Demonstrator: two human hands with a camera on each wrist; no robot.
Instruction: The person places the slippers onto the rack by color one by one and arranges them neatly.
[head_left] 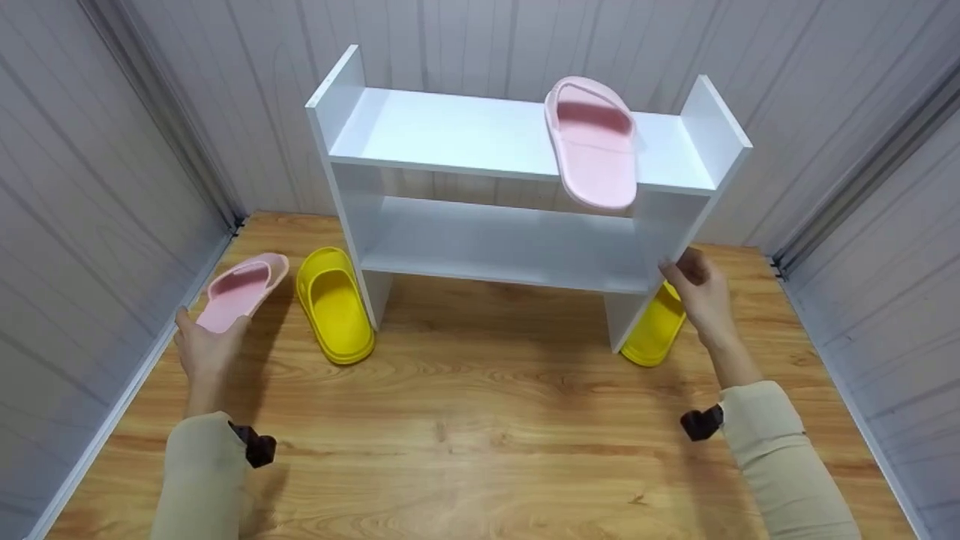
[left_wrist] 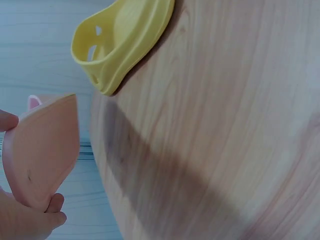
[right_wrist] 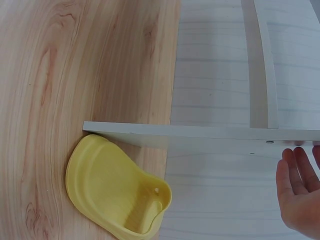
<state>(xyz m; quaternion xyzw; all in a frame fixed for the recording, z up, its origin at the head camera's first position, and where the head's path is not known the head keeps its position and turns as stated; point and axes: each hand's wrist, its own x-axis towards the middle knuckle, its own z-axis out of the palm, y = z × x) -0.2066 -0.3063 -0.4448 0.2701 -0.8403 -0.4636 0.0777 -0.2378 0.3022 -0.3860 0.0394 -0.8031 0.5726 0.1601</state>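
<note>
My left hand [head_left: 210, 349] grips a pink slipper [head_left: 238, 294] by its heel end, thumb on one edge and fingers on the other. In the left wrist view the slipper's sole [left_wrist: 45, 145] faces the camera, raised above the floor. A yellow clog [head_left: 334, 311] lies on the floor to its right, beside the shelf's left panel. At the outer face of the white shelf's right panel [head_left: 675, 217] is my right hand [head_left: 697, 292], its fingers extended toward the board in the right wrist view. Below that hand a second yellow clog [right_wrist: 112, 185] lies against the panel's foot.
Another pink slipper [head_left: 598, 150] rests on the white shelf's top board [head_left: 457, 131], its heel end jutting past the front edge. A lower board [head_left: 502, 240] spans the two side panels. Pale panelled walls [head_left: 97, 187] enclose the wood floor [head_left: 465, 435] on three sides.
</note>
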